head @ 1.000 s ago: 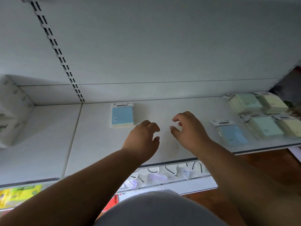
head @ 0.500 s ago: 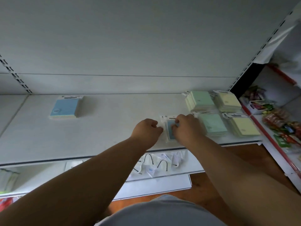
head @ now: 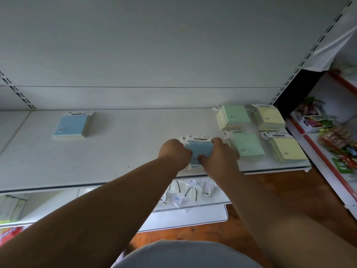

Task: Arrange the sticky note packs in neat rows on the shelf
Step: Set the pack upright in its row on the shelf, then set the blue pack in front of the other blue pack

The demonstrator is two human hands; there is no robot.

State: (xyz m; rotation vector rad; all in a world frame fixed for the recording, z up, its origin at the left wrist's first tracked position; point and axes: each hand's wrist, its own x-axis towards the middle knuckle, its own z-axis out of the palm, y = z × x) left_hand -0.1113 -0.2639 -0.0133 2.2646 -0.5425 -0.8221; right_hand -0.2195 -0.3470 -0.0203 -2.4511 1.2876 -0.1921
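Observation:
A stack of blue sticky note packs (head: 200,149) lies near the front edge of the white shelf (head: 123,151). My left hand (head: 174,153) grips its left side and my right hand (head: 218,157) grips its right side. Right of it sit two green stacks (head: 234,118) (head: 248,147) and two yellow stacks (head: 269,118) (head: 288,148), set in two rows. Another blue stack (head: 72,125) lies alone at the shelf's back left.
A slotted upright (head: 309,53) bounds the shelf on the right, with a red-edged shelf of snack packets (head: 336,136) beyond it. Below hangs a lower shelf with small white packets (head: 189,192). Wooden floor shows underneath.
My view swung right along the shelf. Both hands moved right from bare shelf and closed on the blue stack beside the green packs.

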